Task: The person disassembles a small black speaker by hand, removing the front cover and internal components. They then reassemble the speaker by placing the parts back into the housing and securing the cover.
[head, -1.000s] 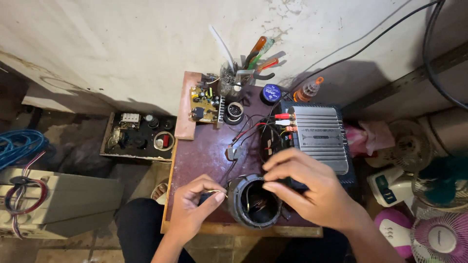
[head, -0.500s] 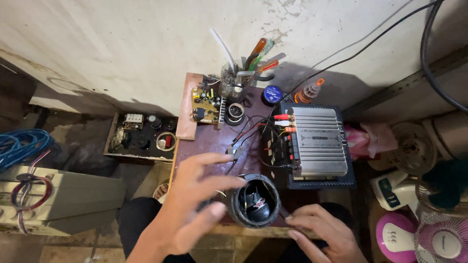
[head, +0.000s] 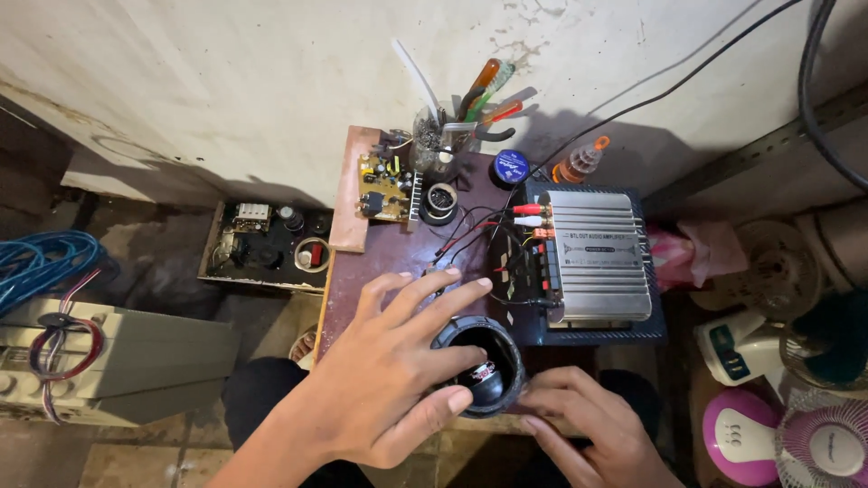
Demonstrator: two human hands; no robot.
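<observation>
left hand (head: 384, 384) spread open over black speaker (head: 479, 366) | right hand (head: 588, 429) loose, empty, near desk (head: 380, 262) edge | silver amp (head: 597, 258) right, white label strip

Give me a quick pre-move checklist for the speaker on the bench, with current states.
1. Left hand on the round black speaker: ok, thumb and fingers spread over its rim.
2. Right hand supporting: ok, it rests at the speaker's near-right side; whether it has a real grip, cannot tell.
3. Speaker seated on the small dark table: not ok, it sits at the near edge, close to overhanging.
4. Wires clear of the hands: cannot tell, red and black leads run from the silver amplifier under the left fingers.
5. Amplifier plugs seated: ok, red and white connectors sit in its left end.
6. Green circuit board out of the way: ok, far corner.
</observation>
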